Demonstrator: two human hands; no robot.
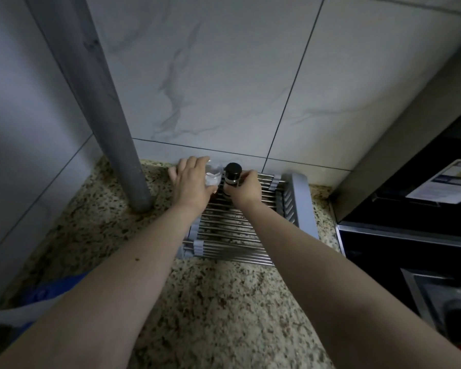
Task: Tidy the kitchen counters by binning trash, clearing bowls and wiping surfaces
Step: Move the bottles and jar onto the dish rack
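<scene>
Both my arms reach to the back of a speckled granite counter. My left hand grips a small clear glass jar at the far end of a steel roll-up rack. My right hand holds a bottle with a black cap right beside the jar, upright on the rack. The two containers stand close together against the tiled wall. What the jar holds is too unclear to tell.
A grey vertical pipe rises from the counter left of my left hand. A grey plastic rack piece lies at the rack's right. A black stove with a paper on it sits right. Blue cloth shows lower left.
</scene>
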